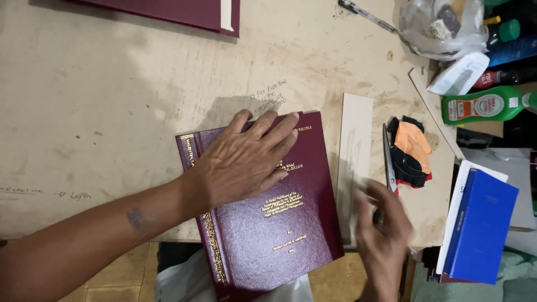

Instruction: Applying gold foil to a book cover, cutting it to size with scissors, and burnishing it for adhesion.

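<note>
A maroon hardbound book (279, 223) with gold lettering lies on the worn table (112, 112), its lower part hanging over the front edge. My left hand (243, 162) rests flat on its cover, fingers spread. My right hand (383, 232), blurred, is at the handles of a pair of scissors (388, 162) lying beside a pale card strip (354, 162). Whether the fingers have closed on the scissors cannot be told.
Folded orange and black cloths (411, 151) lie right of the scissors. A blue book (481, 223) sits at the right edge. A green bottle (484, 105), a plastic bag (442, 25) and a pen (366, 15) are at the top right; another maroon cover (184, 14) at the top.
</note>
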